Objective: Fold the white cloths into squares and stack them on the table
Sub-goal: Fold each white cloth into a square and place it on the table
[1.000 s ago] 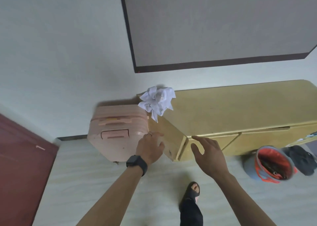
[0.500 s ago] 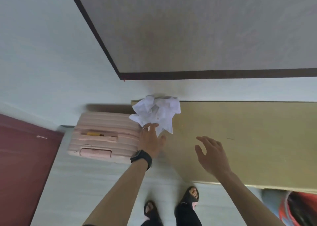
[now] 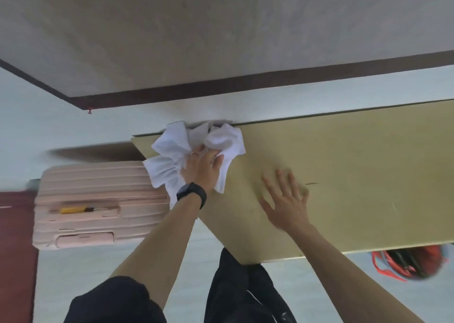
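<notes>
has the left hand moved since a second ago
Yes. The left hand went from the pink suitcase up onto the white cloths at the table's corner.

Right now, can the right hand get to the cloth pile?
Probably yes. The right hand lies open over the bare table, nothing between it and the white cloths, though the left hand already covers their near side.

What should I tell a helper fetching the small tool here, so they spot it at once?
Find the pink suitcase on the floor left of the yellow table. In the recess on its upper face lies a slim yellow-handled tool with a dark tip. It is the only yellow thing on the pink shell.
</notes>
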{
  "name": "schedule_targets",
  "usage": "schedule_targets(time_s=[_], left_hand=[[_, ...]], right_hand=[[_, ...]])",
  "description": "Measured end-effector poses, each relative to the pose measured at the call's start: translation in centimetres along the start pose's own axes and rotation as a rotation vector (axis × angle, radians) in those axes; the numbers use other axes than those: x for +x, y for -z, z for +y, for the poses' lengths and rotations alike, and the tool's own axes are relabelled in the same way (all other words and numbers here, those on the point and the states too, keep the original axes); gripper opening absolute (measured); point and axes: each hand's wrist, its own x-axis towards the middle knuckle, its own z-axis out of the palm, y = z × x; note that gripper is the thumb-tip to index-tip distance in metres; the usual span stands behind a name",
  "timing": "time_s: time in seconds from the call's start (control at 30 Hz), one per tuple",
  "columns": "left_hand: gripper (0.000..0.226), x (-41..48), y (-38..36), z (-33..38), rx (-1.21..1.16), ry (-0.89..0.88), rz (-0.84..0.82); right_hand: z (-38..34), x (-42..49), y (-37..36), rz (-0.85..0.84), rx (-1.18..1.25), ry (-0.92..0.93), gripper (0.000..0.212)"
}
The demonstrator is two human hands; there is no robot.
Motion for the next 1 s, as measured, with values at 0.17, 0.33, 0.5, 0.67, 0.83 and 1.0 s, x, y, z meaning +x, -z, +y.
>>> schedule_targets(time_s=[0.17,0.33,0.5,0.67,0.83,1.0], left_hand=[[0.035,0.2,-1.2,5.8,-0.055,-0.174,-0.087],[0.032,-0.7,2.3,9.9,-0.057,-0.242,0.088],[0.021,-4.1,8.0,14.8,-0.266,-0.309,-0.026],[0.015,-9.1,12.6,20.4,-0.440,-0.281,-0.218],[0.033,-13.4,12.3,23.7,-0.640,-0.161,-0.086],[0.070,-18.0,7.6,26.8,-0.272,-0.266,0.104]], right_hand=[[0.2,0.5,2.4,-0.089,0.102,-0.010,0.067],[1.8,-0.1,8.0,0.014,0.548,-0.088,0.062],[2.5,-2.2,15.3,0.347,0.757,0.064,0.065],[3.6,-4.6,23.0,0.380,0.676,0.410,0.035],[6.0,-7.4,27.8,0.360,0.617,0.413,0.016],[8.1,-9.3,30.3,0.221,0.510,0.464,0.016]])
